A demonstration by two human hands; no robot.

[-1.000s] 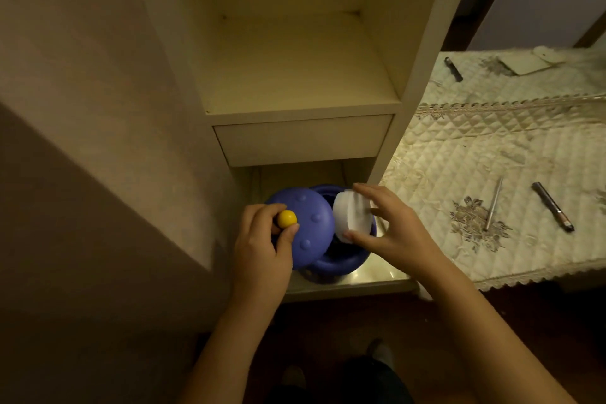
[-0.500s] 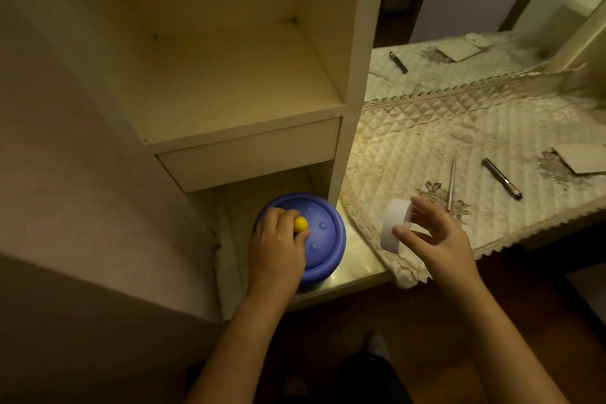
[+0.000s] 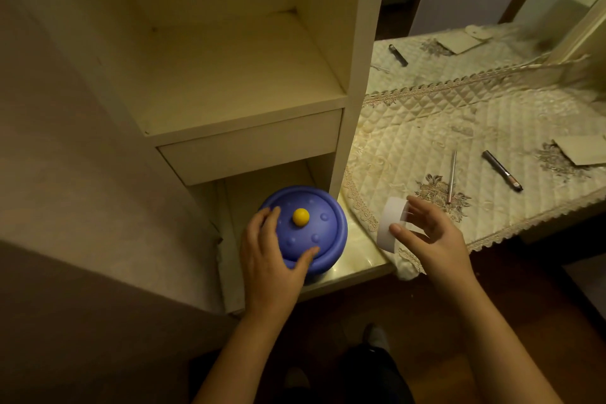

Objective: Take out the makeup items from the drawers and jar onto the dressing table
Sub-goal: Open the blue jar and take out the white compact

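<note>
Task's thing: a white round item (image 3: pixel 392 220), short and drum-shaped; we hold it just above the near left corner of the counter (image 3: pixel 426 128), not yet set down.
Right hand (image 3: pixel 429 239): grips the white item between thumb and fingertips, with the item on its left side.
Left hand (image 3: pixel 272 259): rests on the lid (image 3: pixel 314 229) of the blue jar (image 3: pixel 328 261), fingers spread and relaxed, left of the yellow knob (image 3: pixel 301 216) and gripping nothing.
Jar: stands lid on in the low shelf nook, under the closed drawer (image 3: pixel 252 144), just left of the counter.
Key relation: bare quilted cloth lies right of and beyond the white item, so we judge the right hand goes that way to put it down; the right hand is the nearer one.
Long axis: the item has none we can make out.
Already on the counter: a thin silver stick (image 3: pixel 452 177) and a dark pencil (image 3: pixel 501 170), further right, well apart from the item.
Writing: we can read no brand or label anywhere.
</note>
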